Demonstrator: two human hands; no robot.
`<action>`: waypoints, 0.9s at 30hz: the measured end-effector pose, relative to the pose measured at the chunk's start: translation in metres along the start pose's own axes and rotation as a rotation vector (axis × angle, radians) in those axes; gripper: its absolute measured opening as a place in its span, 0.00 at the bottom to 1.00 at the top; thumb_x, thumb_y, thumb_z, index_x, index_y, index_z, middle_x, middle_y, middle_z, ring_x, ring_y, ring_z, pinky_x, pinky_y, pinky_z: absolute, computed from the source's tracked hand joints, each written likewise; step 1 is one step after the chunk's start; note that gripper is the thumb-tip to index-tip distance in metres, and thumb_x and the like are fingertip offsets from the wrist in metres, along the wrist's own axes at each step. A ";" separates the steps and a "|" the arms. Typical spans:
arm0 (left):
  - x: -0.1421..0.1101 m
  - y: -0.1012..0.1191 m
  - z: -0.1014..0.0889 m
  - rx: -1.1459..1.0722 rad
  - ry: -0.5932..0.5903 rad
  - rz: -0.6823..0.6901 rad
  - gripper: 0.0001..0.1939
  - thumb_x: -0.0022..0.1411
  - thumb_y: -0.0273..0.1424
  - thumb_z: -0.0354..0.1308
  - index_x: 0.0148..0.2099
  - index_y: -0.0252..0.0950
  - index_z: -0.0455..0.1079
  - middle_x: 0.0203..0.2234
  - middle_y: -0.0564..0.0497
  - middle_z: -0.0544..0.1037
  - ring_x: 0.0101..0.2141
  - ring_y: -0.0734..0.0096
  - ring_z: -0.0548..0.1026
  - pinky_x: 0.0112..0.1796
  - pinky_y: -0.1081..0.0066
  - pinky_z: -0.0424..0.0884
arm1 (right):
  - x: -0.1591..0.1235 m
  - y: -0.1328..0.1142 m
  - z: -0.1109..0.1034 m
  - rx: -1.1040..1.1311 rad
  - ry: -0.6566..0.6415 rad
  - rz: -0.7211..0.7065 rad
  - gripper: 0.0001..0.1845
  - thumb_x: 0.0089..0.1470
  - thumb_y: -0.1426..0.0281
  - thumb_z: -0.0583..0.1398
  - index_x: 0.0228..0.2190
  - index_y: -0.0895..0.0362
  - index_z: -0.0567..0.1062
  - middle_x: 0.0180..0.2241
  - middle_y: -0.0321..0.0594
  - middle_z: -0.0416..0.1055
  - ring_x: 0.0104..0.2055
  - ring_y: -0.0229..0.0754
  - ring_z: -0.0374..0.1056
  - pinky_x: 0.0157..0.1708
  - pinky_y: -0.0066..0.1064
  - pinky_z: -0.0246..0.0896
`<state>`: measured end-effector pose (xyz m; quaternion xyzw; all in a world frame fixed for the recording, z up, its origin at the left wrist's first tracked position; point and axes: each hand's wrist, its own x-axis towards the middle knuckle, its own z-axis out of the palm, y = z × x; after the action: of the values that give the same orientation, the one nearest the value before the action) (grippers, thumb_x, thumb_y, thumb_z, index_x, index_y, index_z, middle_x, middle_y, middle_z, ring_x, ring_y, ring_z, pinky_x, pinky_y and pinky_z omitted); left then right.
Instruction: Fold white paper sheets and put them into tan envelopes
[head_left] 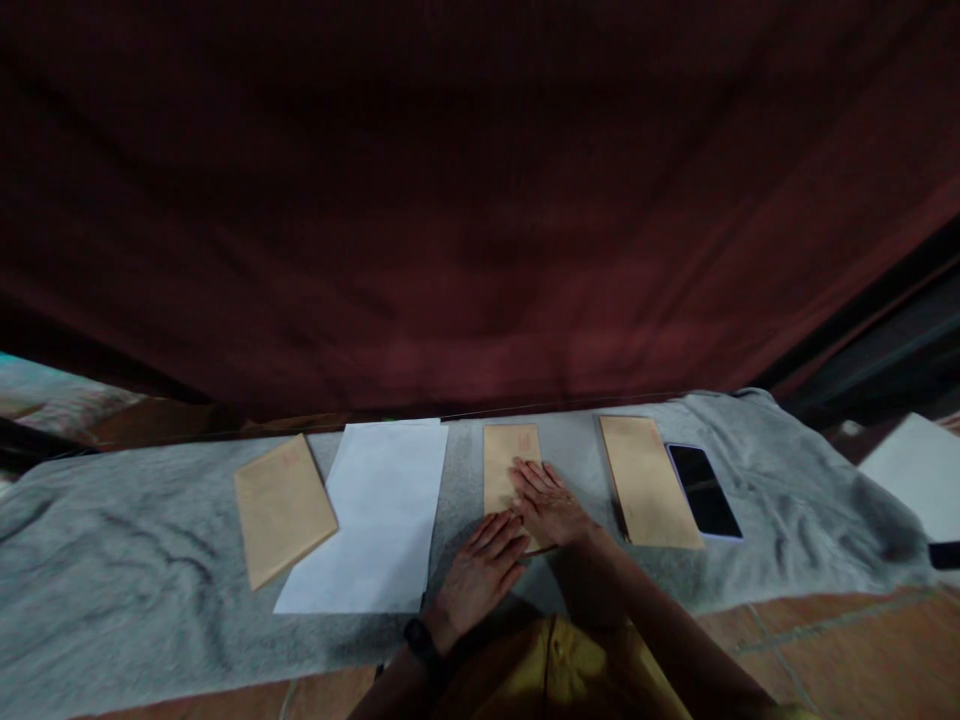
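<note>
- Head view, containers: middle envelope [499, 470], flat on gray cloth [180, 530] in front of the person, under the hands; contents hidden.
- Left envelope [285, 508]: tilted, one side overlapping white paper sheets [375, 530]; contents not visible.
- Right envelope [649, 485]: slightly slanted, thick dark edge on its left side, maybe more than one; contents not visible.
- Phone [705, 490]: just beside right envelope, on its right; dark screen, pale purple rim.
- Materials: envelopes smooth tan paper, rectangular. Sheets plain white, larger, slightly offset at the top edge. Cloth soft, fuzzy, wrinkled at both ends.
- Dark red fabric [487, 350] fills the area beyond the cloth; orange-brown tiles [847, 640] below it. White flat item [919, 475] at far right, unclear.
- Middle envelope look: upright relative to the person, small reddish print near top right, lower part mostly covered.
- Right hand [551, 507]: palm down on middle envelope, fingers extended, slightly apart, pointing up-left; not clamped.
- Left hand [484, 570]: palm down, fingers extended, close together, fingertips at the envelope's lower left edge; not clamped. Dark wristband [421, 640] on that wrist.
- Yellow garment [562, 665] at bottom.
</note>
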<state>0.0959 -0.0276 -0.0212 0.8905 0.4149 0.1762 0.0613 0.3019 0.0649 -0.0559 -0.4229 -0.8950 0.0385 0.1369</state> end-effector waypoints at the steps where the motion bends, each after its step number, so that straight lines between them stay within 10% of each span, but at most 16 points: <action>1: 0.000 0.000 0.000 -0.006 0.005 -0.008 0.17 0.72 0.36 0.54 0.61 0.45 0.70 0.62 0.53 0.72 0.63 0.65 0.67 0.63 0.58 0.65 | 0.007 0.005 0.001 -0.004 -0.005 -0.013 0.28 0.70 0.65 0.49 0.68 0.55 0.58 0.70 0.45 0.53 0.72 0.46 0.50 0.69 0.49 0.46; 11: 0.003 0.000 -0.002 -0.025 0.042 -0.011 0.15 0.73 0.30 0.53 0.58 0.45 0.73 0.60 0.53 0.74 0.62 0.66 0.69 0.63 0.59 0.66 | 0.043 0.009 0.012 -0.047 0.106 0.151 0.30 0.69 0.65 0.48 0.68 0.61 0.56 0.68 0.50 0.56 0.71 0.49 0.51 0.70 0.51 0.43; 27: -0.002 -0.002 0.013 -0.028 0.080 0.003 0.15 0.72 0.29 0.52 0.57 0.42 0.73 0.56 0.52 0.78 0.61 0.65 0.70 0.64 0.58 0.65 | -0.035 -0.017 0.003 -0.041 0.106 -0.123 0.30 0.69 0.69 0.49 0.69 0.62 0.54 0.70 0.50 0.53 0.72 0.49 0.48 0.69 0.51 0.47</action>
<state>0.0979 -0.0276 -0.0346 0.8824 0.4132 0.2175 0.0571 0.3094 0.0277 -0.0629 -0.3711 -0.9113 -0.0107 0.1777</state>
